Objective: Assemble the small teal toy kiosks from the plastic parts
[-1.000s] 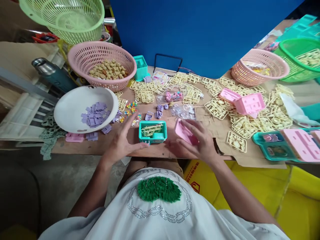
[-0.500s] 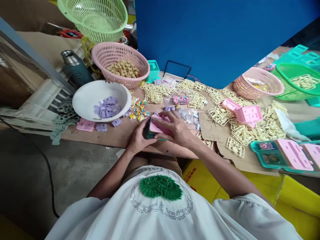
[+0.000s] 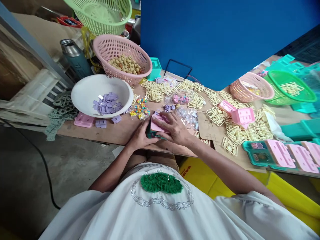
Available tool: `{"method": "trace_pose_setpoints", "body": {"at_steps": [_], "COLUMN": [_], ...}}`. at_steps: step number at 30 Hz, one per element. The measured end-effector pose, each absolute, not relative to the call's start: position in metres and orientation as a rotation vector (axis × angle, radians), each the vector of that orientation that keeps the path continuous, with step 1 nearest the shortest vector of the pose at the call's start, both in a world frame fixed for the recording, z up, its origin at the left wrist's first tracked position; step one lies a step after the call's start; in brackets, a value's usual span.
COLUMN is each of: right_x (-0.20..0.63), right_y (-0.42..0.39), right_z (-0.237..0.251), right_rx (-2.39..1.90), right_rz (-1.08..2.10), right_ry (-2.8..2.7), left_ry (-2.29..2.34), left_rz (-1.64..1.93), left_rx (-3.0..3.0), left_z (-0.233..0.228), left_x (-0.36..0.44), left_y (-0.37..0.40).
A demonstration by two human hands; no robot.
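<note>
head view looks down on a wooden table [image 3: 112, 131] crowded with plastic parts, and everything below is placed against the white bowl [image 3: 85, 90] near its left end. a blue board [image 3: 212, 36] stands well to the right of the bowl and behind the table. just behind the bowl sits a pink basket [image 3: 110, 50] of tan pieces, with a pale green basket [image 3: 100, 13] above that and a metal flask [image 3: 75, 58] to the bowl's upper left. far right of the bowl lie a second pink basket [image 3: 262, 91] and a green basket [image 3: 295, 95]. cream part frames [image 3: 160, 91] spread across the table to the bowl's right. lilac pieces [image 3: 107, 103] lie inside the bowl, and bright little beads [image 3: 140, 110] lie just off its right rim. to the right of the bowl, at the table's near edge, a teal box [image 3: 149, 133] carries a pink lid [image 3: 158, 125]. the left hand [image 3: 141, 136] is wrapped around the box's left side, fingers closed on it. the right hand [image 3: 175, 128] lies flat over the pink lid, fingers curled over its far edge, pressing on it. both hands touch at the box.
</note>
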State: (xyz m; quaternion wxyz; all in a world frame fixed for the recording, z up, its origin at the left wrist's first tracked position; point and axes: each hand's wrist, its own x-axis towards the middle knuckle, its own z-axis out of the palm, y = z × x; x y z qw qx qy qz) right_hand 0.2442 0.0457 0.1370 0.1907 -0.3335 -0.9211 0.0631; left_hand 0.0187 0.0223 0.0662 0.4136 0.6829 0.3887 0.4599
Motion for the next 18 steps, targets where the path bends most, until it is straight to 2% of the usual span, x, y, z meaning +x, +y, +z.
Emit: {"method": "trace_pose_setpoints", "body": {"at_steps": [6, 11, 13, 18], "right_x": [0.251, 0.249, 0.251, 0.270], "right_y": [0.044, 0.036, 0.039, 0.053], "right_z": [0.143, 0.136, 0.136, 0.149], "right_rx": [-0.880, -1.023, -0.977, -0.848], "right_rz": [0.229, 0.126, 0.218, 0.680], "right_ry": [-2.689, -2.633, -2.617, -2.521], "left_ry": [0.997, 1.012, 1.011, 1.018], "left_rz": [1.124, 1.082, 1.088, 1.079], "left_rx": [1.717, 1.705, 1.709, 1.687], "left_z": [0.068, 0.072, 0.074, 0.074], "left_x": [0.018, 0.016, 0.016, 0.018], "left_y": [0.026, 0.029, 0.030, 0.033]}}
